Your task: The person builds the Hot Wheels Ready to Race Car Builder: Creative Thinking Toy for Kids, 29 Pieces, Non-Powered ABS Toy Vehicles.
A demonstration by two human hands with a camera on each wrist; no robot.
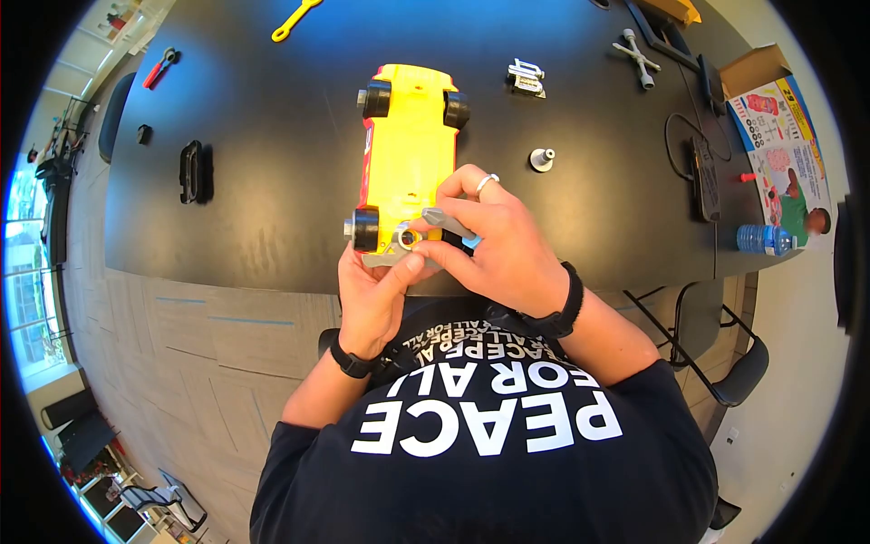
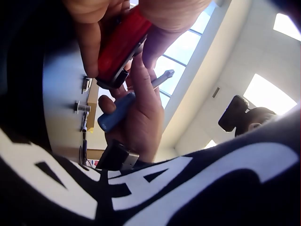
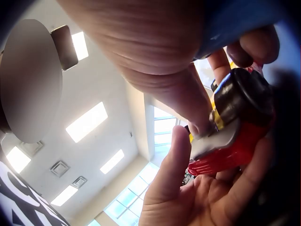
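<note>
A toy car (image 1: 412, 150) is held upside down, yellow underside up, with red sides and black wheels (image 3: 242, 96). My left hand (image 1: 373, 295) grips its near end from below, thumb beside a small grey ring (image 1: 404, 238). In the left wrist view, those fingers hold the red body (image 2: 123, 44). My right hand (image 1: 512, 240) keeps a blue-handled screwdriver (image 2: 117, 112) in its curled fingers, the metal tip pointing away from the car. Its thumb and forefinger reach to the ring. The right wrist view shows the thumb right at the grey bumper (image 3: 215, 143).
On the black table (image 1: 272, 199) lie a long black part (image 1: 191, 172), a red-handled tool (image 1: 161, 68), a yellow wrench (image 1: 294, 20), a chrome engine piece (image 1: 526, 79), a grey bolt-like part (image 1: 542, 160) and a cross-shaped wrench (image 1: 636, 59). A water bottle (image 1: 764, 239) lies near a printed box (image 1: 779, 136).
</note>
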